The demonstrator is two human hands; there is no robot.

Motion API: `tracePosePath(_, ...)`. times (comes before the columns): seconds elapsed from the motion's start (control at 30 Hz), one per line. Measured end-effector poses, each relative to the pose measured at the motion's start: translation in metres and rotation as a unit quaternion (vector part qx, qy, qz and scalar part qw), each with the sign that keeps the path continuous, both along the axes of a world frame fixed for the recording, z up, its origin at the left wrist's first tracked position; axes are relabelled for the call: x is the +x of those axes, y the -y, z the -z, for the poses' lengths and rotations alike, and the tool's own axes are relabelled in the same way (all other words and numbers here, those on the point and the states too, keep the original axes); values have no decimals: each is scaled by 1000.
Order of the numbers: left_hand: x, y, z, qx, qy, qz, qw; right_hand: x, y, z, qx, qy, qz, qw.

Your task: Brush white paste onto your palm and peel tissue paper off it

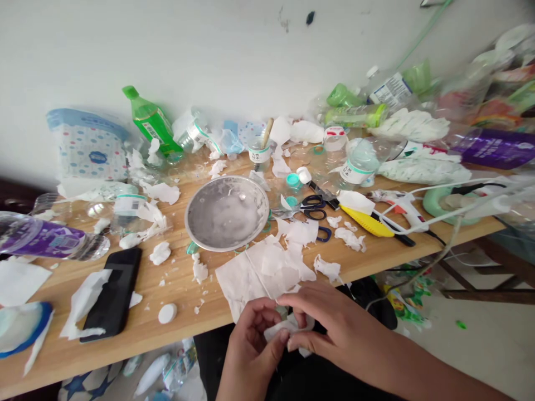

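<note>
Just past the table's front edge, my left hand (pixel 259 340) and my right hand (pixel 320 320) meet around a small wad of white tissue paper (pixel 278 329). Both hands have their fingers curled and pinched on it, and part of the wad is hidden under them. Beyond my fingertips lies a flat sheet of white tissue (pixel 246 273) with torn edges. Behind that sheet stands a metal bowl (pixel 228 214) with whitish, cloudy liquid in it. Scissors (pixel 313 209) with dark blue handles lie to the bowl's right, near torn tissue scraps (pixel 349 238).
A black phone (pixel 119 289) and a white bottle cap (pixel 168 313) lie at the left. A green bottle (pixel 154 122) leans against the wall. To the right are a yellow-handled tool (pixel 368 221), a glue gun (pixel 403 209) and trailing cables. Cut plastic bottles (pixel 358 159) crowd the back.
</note>
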State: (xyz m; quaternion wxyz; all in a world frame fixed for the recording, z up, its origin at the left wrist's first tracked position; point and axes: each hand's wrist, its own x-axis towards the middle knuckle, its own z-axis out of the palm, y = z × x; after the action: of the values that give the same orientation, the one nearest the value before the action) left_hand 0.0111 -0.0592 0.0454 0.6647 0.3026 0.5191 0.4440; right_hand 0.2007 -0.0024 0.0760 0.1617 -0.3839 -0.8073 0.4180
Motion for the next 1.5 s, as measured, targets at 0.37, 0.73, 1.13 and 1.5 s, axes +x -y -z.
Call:
tracePosePath(0.37, 5, -3, -13, -8, 79, -47, 996, -3, -1, -4, 37, -19, 7, 999)
tracePosePath(0.73, 0, -2, 2, 0, 58, -65, 996, -9, 1, 0, 40, 11, 33, 999)
tracePosePath(1.13, 15, -3, 9, -108, 226, -144, 957, -17, 5, 9, 141, -38, 58, 988)
tracePosePath(1.5, 8, 7, 19, -73, 244, -128, 959, -1, -1, 17, 440, -66, 38, 895)
